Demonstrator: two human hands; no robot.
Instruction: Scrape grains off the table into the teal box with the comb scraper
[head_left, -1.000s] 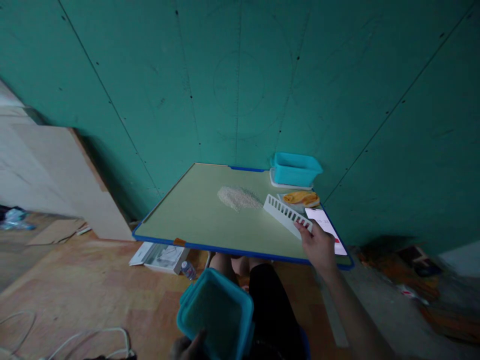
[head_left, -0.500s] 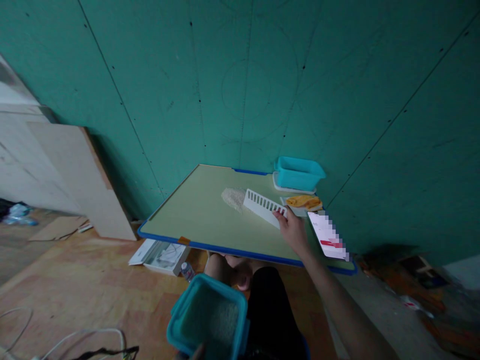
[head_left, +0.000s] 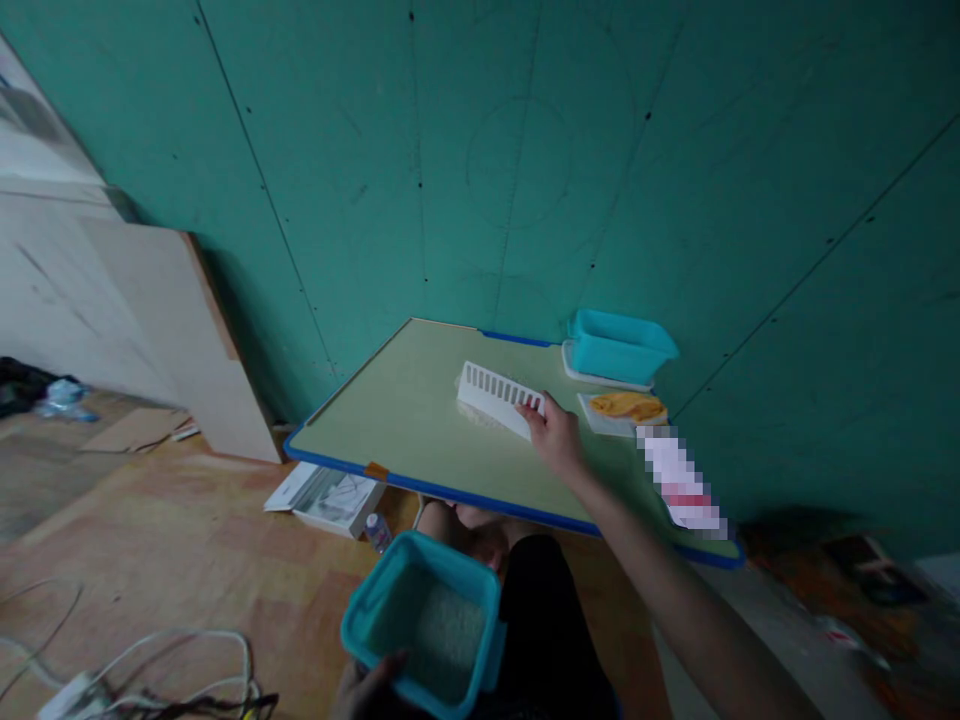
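My right hand (head_left: 556, 432) is closed on one end of a long white plastic strip (head_left: 496, 402) with a row of slots. The strip stands on edge over the table, largely covering a small heap of pale grains (head_left: 480, 416) that look like rice. Below the table's front edge, my left hand (head_left: 366, 688) grips the near side of a teal plastic bin (head_left: 489, 590), thumb over the rim. More pale grains (head_left: 450, 625) lie on the bin's bottom. Part of the left hand is hidden under and behind the bin.
The light green table (head_left: 375, 410) has blue-taped edges against a green wall. At its right lie a blue basket (head_left: 622, 348) on a white lid, a folded yellow cloth (head_left: 628, 406) and a phone (head_left: 682, 480). Below are an open white box (head_left: 337, 505), a bottle (head_left: 378, 532) and cables (head_left: 187, 640).
My right hand has carried the white strip leftward, from beside the grain heap to over it. The left hand's thumb now shows more on the bin's rim. The view has shifted slightly.
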